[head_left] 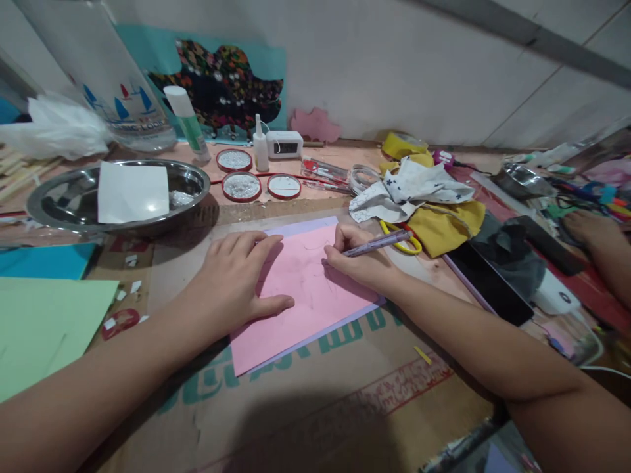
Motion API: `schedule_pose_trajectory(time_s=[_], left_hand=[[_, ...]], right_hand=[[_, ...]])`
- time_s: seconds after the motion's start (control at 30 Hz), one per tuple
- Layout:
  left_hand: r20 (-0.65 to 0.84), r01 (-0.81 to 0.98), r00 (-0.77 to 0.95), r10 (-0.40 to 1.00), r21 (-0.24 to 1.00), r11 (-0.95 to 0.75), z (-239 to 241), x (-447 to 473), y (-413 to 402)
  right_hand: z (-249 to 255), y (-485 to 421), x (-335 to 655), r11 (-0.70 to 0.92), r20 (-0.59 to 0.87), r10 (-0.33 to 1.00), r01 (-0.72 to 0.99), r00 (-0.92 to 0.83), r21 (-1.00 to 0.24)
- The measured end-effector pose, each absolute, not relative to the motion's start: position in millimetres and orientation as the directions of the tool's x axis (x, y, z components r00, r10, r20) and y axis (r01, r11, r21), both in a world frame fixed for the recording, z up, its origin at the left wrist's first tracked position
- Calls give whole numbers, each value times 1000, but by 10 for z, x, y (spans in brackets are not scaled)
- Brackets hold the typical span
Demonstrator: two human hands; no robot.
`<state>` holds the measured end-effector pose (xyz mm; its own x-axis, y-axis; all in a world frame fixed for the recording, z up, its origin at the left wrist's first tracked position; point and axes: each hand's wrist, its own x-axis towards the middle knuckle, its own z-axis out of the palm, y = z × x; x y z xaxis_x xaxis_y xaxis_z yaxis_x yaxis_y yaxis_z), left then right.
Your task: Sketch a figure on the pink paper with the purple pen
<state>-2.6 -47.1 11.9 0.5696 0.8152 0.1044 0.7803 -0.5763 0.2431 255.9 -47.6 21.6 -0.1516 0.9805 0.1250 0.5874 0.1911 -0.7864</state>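
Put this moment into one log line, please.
left hand: on pink paper | right hand: holding pen | under paper: lilac sheet

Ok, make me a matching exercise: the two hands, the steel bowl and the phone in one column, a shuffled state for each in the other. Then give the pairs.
Column one
1. Right hand
2. Steel bowl
3. Left hand
4. Phone

Column two
A. Rests with thumb and fingers spread on the pink paper
B. Lies flat with its screen dark
C. Grips a pen
D. Has a square white sheet across part of it

Pairs: 1-C, 2-D, 3-A, 4-B
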Motion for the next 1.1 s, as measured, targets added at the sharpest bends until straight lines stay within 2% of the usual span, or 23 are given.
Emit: schedule_pose_trajectory(time_s=[0.2,0.57,0.77,0.9,1.1], left_hand=[[97,788,567,818,225,-573,122,-25,-470],[97,789,569,817,214,-576,107,-34,-469],[104,789,570,815,208,-579,108,-32,-468],[102,789,571,814,204,-579,123,-27,-472],[110,781,576,810,220,-585,111,-33,-474]], right_hand=[[182,-471,2589,166,144,986,559,-82,-813],[235,-492,2552,171,80,979,548,-185,-819],[178,-464,2584,202,142,978,543,-150,-815],[174,-466,2595,164,108,985,513,-138,-842],[210,-486,2564,190,99,976,531,-195,-826]])
